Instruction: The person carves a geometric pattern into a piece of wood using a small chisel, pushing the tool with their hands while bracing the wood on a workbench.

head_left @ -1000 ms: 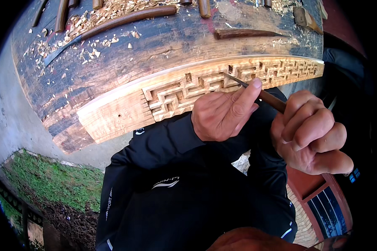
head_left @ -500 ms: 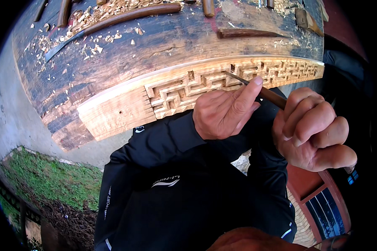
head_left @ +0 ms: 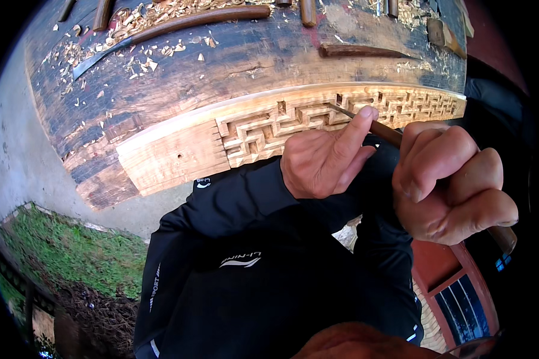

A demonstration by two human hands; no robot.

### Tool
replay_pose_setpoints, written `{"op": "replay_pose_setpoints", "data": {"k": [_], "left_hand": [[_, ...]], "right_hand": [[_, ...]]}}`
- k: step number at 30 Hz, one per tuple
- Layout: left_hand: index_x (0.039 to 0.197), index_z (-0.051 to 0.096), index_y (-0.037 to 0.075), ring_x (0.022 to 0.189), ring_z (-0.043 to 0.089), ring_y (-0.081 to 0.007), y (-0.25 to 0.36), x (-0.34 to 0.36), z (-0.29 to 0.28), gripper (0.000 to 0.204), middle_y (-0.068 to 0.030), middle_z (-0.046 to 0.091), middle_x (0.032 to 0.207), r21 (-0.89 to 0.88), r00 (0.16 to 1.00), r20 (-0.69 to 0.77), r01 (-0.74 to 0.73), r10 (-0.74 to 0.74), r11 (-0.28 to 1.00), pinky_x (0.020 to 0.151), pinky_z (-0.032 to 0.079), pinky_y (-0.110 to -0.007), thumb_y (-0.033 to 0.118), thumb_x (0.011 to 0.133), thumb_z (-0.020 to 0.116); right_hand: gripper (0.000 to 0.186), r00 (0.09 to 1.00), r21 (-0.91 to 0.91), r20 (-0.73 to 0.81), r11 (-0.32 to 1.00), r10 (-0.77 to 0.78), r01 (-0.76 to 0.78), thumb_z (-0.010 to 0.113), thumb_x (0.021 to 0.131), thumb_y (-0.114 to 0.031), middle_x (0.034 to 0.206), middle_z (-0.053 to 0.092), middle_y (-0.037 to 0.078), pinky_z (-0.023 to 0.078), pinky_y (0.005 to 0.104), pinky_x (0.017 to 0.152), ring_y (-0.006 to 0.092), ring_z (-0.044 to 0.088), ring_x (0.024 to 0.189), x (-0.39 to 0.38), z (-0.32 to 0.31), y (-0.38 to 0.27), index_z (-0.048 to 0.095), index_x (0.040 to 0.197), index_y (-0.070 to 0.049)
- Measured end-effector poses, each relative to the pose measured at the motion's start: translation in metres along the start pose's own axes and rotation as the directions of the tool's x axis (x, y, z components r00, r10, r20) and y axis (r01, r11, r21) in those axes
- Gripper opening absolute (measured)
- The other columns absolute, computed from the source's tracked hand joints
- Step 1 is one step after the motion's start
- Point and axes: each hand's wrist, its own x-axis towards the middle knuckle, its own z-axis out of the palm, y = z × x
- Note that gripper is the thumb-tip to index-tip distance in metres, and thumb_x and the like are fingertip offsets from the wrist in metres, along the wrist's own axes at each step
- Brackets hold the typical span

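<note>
A long pale wooden board (head_left: 167,154), carved with a stepped fretwork of grooves, lies along the near edge of the workbench. My right hand (head_left: 446,182) wraps round the brown wooden handle of a carving chisel (head_left: 387,134); its butt end shows below that hand. My left hand (head_left: 317,160) pinches the chisel near its thin shank, the index finger stretched along it. The blade's tip meets a groove in the middle of the carved pattern. Part of the board's near edge is hidden behind my left hand.
On the dark, worn workbench (head_left: 251,69) lie a long-handled chisel (head_left: 197,19), another tool with a brown handle (head_left: 365,51) and a mallet-like wooden block (head_left: 444,37). Curled wood shavings (head_left: 144,24) are heaped at the back. Grass (head_left: 72,251) grows at lower left beside concrete.
The chisel's tip stays around the same groove. My right hand has turned and its fingers have curled more tightly on the handle. The whole view has shifted slightly.
</note>
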Motion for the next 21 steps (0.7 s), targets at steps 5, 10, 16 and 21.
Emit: {"op": "replay_pose_setpoints", "data": {"k": [5, 10, 16, 21], "left_hand": [[0.153, 0.048, -0.015, 0.082, 0.080, -0.0213, 0.002, -0.001, 0.000, 0.082, -0.0172, 0.078, 0.128, 0.008, 1.000, -0.006, -0.006, 0.006, 1.000, 0.065, 0.061, -0.029, 0.004, 0.084, 0.089], [0.153, 0.048, -0.015, 0.082, 0.081, -0.0216, 0.003, 0.001, -0.002, 0.083, -0.0183, 0.078, 0.127, 0.017, 1.000, 0.002, 0.007, -0.007, 1.000, 0.064, 0.061, -0.029, 0.003, 0.083, 0.089], [0.151, 0.049, -0.015, 0.081, 0.081, -0.0218, 0.001, 0.000, 0.000, 0.079, -0.0190, 0.079, 0.125, -0.007, 1.000, -0.022, 0.022, -0.022, 1.000, 0.062, 0.060, -0.028, 0.001, 0.084, 0.088], [0.150, 0.050, -0.014, 0.080, 0.081, -0.0223, 0.001, -0.002, 0.003, 0.078, -0.0189, 0.079, 0.125, -0.016, 0.999, -0.032, 0.033, -0.034, 0.999, 0.062, 0.060, -0.028, 0.000, 0.083, 0.088]], "right_hand": [[0.051, 1.000, -0.007, 0.002, 1.000, -0.015, 0.015, 0.038, 0.116, -0.048, 0.067, 0.057, 0.001, 0.031, 0.0208, 0.040, 0.0070, 0.042, 0.039, 0.001, 0.001, 0.005, 0.039, 0.074, -0.018], [0.050, 1.000, -0.014, -0.002, 1.000, -0.024, 0.023, 0.038, 0.116, -0.046, 0.067, 0.057, 0.001, 0.031, 0.0207, 0.040, 0.0070, 0.042, 0.039, 0.002, 0.004, 0.010, 0.039, 0.075, -0.018], [0.048, 0.999, -0.020, 0.002, 0.999, -0.033, 0.033, 0.039, 0.116, -0.043, 0.066, 0.056, 0.001, 0.031, 0.0207, 0.040, 0.0070, 0.042, 0.039, 0.004, 0.006, 0.013, 0.039, 0.075, -0.018], [0.046, 0.999, -0.034, -0.007, 0.998, -0.050, 0.050, 0.040, 0.116, -0.041, 0.066, 0.056, 0.001, 0.032, 0.0206, 0.040, 0.0070, 0.042, 0.039, 0.002, 0.011, 0.015, 0.039, 0.076, -0.018]]}}
